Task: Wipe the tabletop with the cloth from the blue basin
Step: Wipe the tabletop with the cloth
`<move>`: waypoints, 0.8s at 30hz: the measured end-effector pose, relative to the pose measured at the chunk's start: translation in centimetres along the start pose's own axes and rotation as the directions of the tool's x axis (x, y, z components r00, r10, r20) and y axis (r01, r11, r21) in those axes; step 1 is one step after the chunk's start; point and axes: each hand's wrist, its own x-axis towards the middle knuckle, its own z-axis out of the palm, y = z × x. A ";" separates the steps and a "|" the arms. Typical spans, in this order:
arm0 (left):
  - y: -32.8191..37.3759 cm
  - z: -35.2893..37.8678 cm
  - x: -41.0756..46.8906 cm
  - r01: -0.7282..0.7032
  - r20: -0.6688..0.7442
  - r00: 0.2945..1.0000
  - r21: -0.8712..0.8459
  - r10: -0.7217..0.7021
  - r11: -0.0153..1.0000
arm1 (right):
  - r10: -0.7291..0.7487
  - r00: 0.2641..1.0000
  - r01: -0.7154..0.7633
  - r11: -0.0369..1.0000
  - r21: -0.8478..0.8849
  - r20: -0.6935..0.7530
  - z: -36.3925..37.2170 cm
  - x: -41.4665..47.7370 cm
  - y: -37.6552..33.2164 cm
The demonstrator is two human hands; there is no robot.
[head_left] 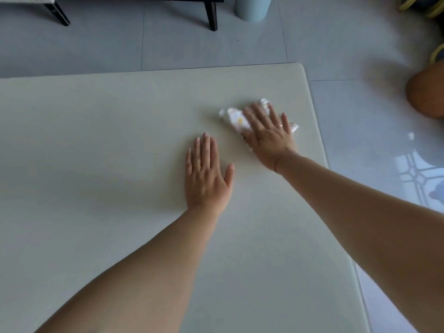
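Note:
A crumpled white cloth (pixel 234 117) with small yellow marks lies on the pale tabletop (pixel 96 140) near its far right corner. My right hand (pixel 268 133) presses flat on top of the cloth, fingers spread, and covers most of it. My left hand (pixel 205 174) rests palm down on the bare tabletop, a little nearer and to the left of the cloth, holding nothing. The blue basin is not in view.
The table's right edge (pixel 319 131) runs close to my right hand, with grey floor tiles beyond. A pale blue cylinder (pixel 252 8) and dark furniture legs (pixel 211 15) stand on the floor past the far edge. An orange-brown round object (pixel 425 94) sits at right.

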 end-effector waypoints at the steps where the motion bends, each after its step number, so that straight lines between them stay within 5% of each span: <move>1: 0.0 0.3 0.0 0.004 -0.005 1.000 -0.001 -0.004 1.000 | 0.141 0.990 -0.139 0.989 0.047 -0.027 -0.1 1.0 0.3; 3: -0.1 0.5 0.0 0.006 -0.034 0.999 -0.014 -0.006 1.000 | 0.395 0.916 -0.386 0.915 0.119 -0.072 0.2 2.7 -1.2; 5: 0.0 0.5 0.0 0.008 -0.043 0.999 -0.027 -0.009 1.000 | 0.438 0.896 -0.426 0.894 0.137 -0.076 0.9 3.3 -4.4; 8: 0.1 0.4 0.1 0.018 -0.033 0.999 -0.033 -0.019 0.999 | 0.055 0.998 -0.054 0.997 0.047 -0.025 1.4 2.9 -7.0; 11: 0.1 0.3 -0.1 0.019 -0.021 1.000 -0.035 -0.020 0.999 | -0.206 0.977 0.209 0.977 -0.051 0.057 -0.3 4.6 -2.8; 14: 0.0 0.2 -0.1 0.014 -0.027 1.000 -0.021 -0.014 1.000 | 0.099 0.995 -0.099 0.995 0.027 0.008 -2.0 7.3 2.2; 16: 0.0 0.2 0.0 0.016 -0.027 0.999 -0.023 -0.016 1.000 | 0.386 0.922 -0.382 0.916 0.123 -0.016 -2.1 8.7 2.3; 18: 0.1 0.3 0.0 0.019 -0.017 1.000 -0.023 -0.020 1.000 | 0.466 0.885 -0.460 0.879 0.128 -0.023 -1.5 9.3 -0.6; 21: 0.1 0.2 0.0 0.021 -0.012 1.000 -0.018 -0.022 1.000 | 0.140 0.990 -0.140 0.988 0.066 -0.009 -0.6 8.8 -4.6; 24: 0.0 0.2 0.0 0.019 -0.008 1.000 -0.017 -0.019 1.000 | -0.150 0.987 0.150 0.989 0.000 0.058 -1.6 9.1 -2.4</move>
